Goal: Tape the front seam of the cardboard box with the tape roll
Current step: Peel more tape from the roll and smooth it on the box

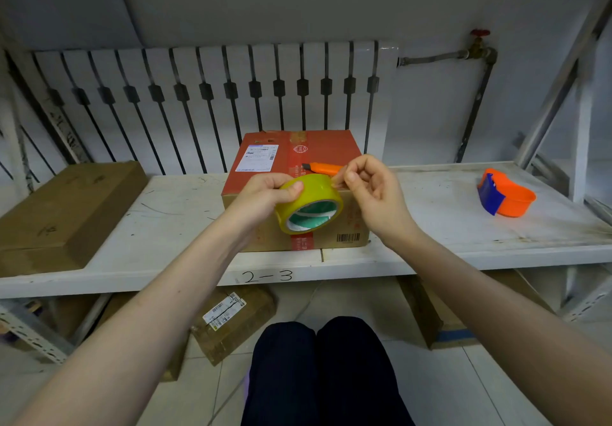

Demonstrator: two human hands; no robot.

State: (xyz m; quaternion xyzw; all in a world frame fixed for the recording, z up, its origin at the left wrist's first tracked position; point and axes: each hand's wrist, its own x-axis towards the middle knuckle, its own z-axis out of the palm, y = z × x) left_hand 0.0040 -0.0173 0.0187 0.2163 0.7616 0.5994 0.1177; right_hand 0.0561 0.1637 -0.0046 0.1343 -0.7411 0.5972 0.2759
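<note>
A cardboard box with a red top and a white shipping label stands on the white shelf, its brown front face toward me. In front of that face my left hand grips a yellow tape roll with a green core, held tilted. My right hand pinches the loose tape end at the roll's upper right edge between thumb and forefinger. Red printed tape runs over the box top and down its front.
An orange utility knife lies on the box top, behind my right fingers. An orange and blue tape dispenser sits at the shelf's right. A flat brown box lies at the left. More boxes rest on the floor below.
</note>
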